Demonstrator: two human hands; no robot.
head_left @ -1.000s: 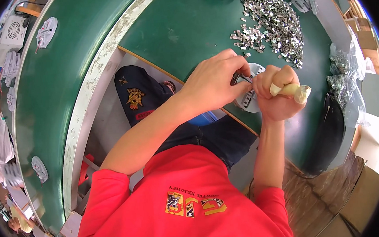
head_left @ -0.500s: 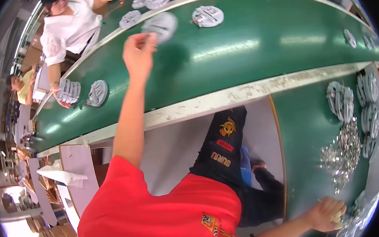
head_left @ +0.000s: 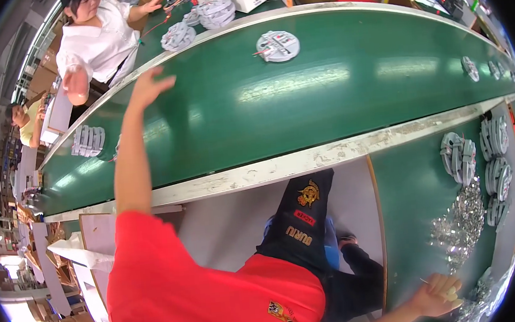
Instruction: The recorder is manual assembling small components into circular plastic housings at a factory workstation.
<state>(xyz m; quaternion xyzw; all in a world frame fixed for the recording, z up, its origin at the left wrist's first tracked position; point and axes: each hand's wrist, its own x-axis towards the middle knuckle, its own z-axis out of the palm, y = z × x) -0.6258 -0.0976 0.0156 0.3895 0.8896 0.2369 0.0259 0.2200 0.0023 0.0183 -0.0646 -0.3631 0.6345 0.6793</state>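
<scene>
**Left hand stretching over the belt, right hand gripping a tool by the screws**

Head view: The left hand [head_left: 150, 84] is reaching far up into the upper left of the frame, arm straight, fingers spread apart and holding nothing. It is hovering over the far edge of the green belt [head_left: 325, 101]. The nearest round white disc [head_left: 278, 45] is lying flat on the belt to the right of that hand, towards the upper centre, well apart from it; being round, it is showing no long axis. The left hand is by far the nearer of the two to it. A stack of discs [head_left: 87, 140] is standing lower left of the hand, near the belt's left end, and more are piling up at the upper centre [head_left: 178, 36].

The right hand [head_left: 438, 294] is sitting at the lower right of the frame on the green worktop [head_left: 412, 209], its grip closed on a pale-handled tool [head_left: 451, 294]. Most of the tool is hidden inside the fist, so its kind is hard to make out. A heap of shiny screws [head_left: 459, 230] is lying just above that hand, and upright discs [head_left: 458, 156] are lining up further above, by the right rim.

Another person in a white top [head_left: 98, 43] is working at the upper left, one hand [head_left: 75, 83] blurring close to the left hand but apart from it.
</scene>
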